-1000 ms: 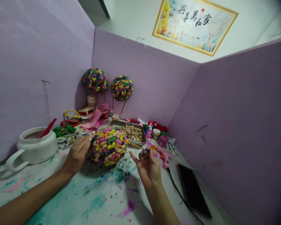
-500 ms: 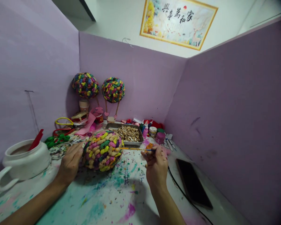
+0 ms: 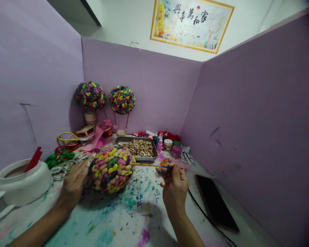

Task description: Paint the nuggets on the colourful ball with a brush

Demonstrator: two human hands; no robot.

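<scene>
A ball covered in multicoloured painted shells point(image 3: 111, 168) rests on the paint-spattered table point(image 3: 123, 216). My left hand point(image 3: 73, 185) cups its left side, fingers curved against it. My right hand point(image 3: 174, 183) pinches a thin paintbrush point(image 3: 146, 165) that lies level, its tip touching the ball's right side.
A metal tray of unpainted shells point(image 3: 140, 149) lies behind the ball, with small paint pots point(image 3: 168, 144) to its right. Two finished shell balls on sticks point(image 3: 106, 97) stand at the back wall. A white pot point(image 3: 22, 183) sits at left, a dark phone point(image 3: 216, 202) and a black cable at right.
My right hand has closed on the brush and brought its tip level onto the ball's right side. The view has shifted, so everything sits a little further left and lower.
</scene>
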